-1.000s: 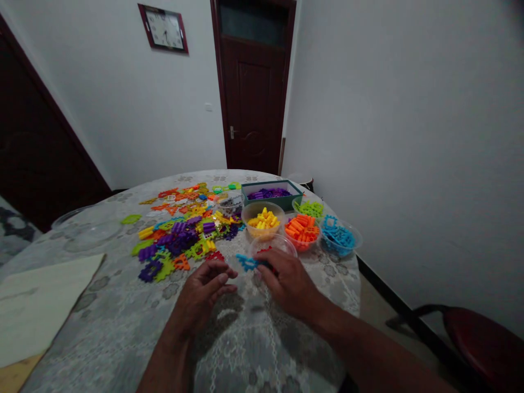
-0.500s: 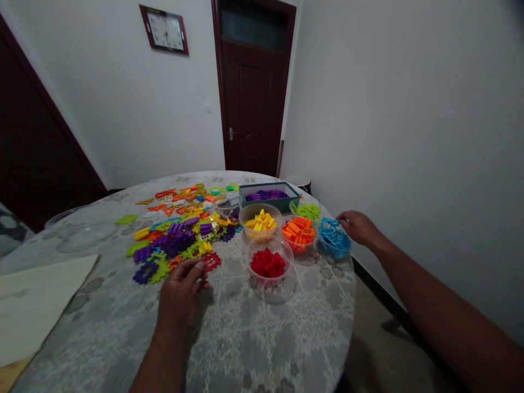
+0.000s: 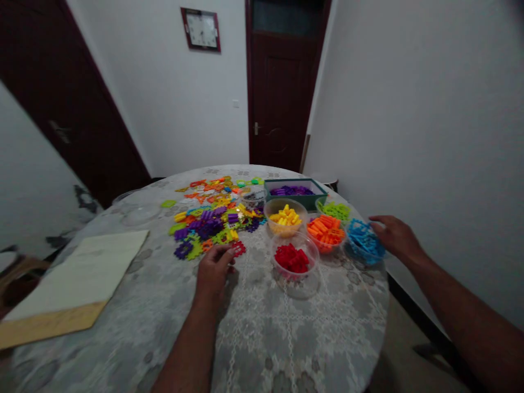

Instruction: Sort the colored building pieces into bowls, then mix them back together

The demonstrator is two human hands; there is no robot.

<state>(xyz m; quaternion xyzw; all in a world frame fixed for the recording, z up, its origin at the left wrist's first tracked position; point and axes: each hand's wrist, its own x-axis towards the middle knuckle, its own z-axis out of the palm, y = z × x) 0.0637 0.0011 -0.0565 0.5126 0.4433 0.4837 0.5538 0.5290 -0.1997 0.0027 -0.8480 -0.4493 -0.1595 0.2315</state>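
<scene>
My left hand [image 3: 213, 271] rests low at the near edge of a mixed heap of plastic building pieces [image 3: 210, 226], its thumb and fingers curled together. A red openwork piece [image 3: 238, 249] lies right at its fingertips; whether the fingers grip anything is hidden. At the right, my right hand [image 3: 396, 236] is at the rim of a clear bowl of blue pieces [image 3: 364, 240], fingers stretched out and nothing visible in them. Beside that bowl stand bowls of orange pieces [image 3: 326, 232], light green pieces [image 3: 334, 210], yellow pieces [image 3: 285, 216] and red pieces [image 3: 292, 258].
Behind the bowls is a green-edged box of purple pieces [image 3: 292, 190]. A small clear tub [image 3: 252, 197] holds dark pieces. Clear lids [image 3: 141, 213] and a pale sheet on a board [image 3: 88, 267] lie on the left. The round table's edge [image 3: 385, 305] curves below my right arm.
The view has swung left, so everything sits further right. My right hand's fingers have loosened from a pinch at the blue bowl. My left hand stays by the red piece.
</scene>
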